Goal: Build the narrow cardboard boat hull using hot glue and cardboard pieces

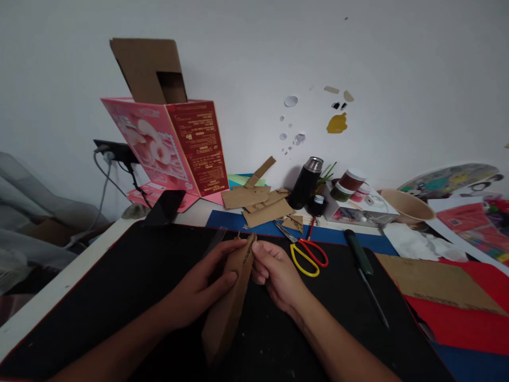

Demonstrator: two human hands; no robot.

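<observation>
A folded piece of brown cardboard [227, 315] stands tilted over the black mat [159, 276], its torn corrugated edge at the top. Around its left side wraps my left hand [210, 278], thumb on the near face and fingers at the upper edge. My right hand [274, 268] pinches the upper right edge between thumb and curled fingers. Just right of that hand lie scissors [308, 254] with one red and one yellow handle. The lower end of the cardboard fades into shadow.
Cardboard scraps [258, 201] lie behind the hands, near a black thermos [305, 183]. A green-handled screwdriver-like tool [361, 260] rests on the right of the mat. A phone [167, 207] and a pink box [159, 143] stand back left; a bowl [409, 207] sits back right.
</observation>
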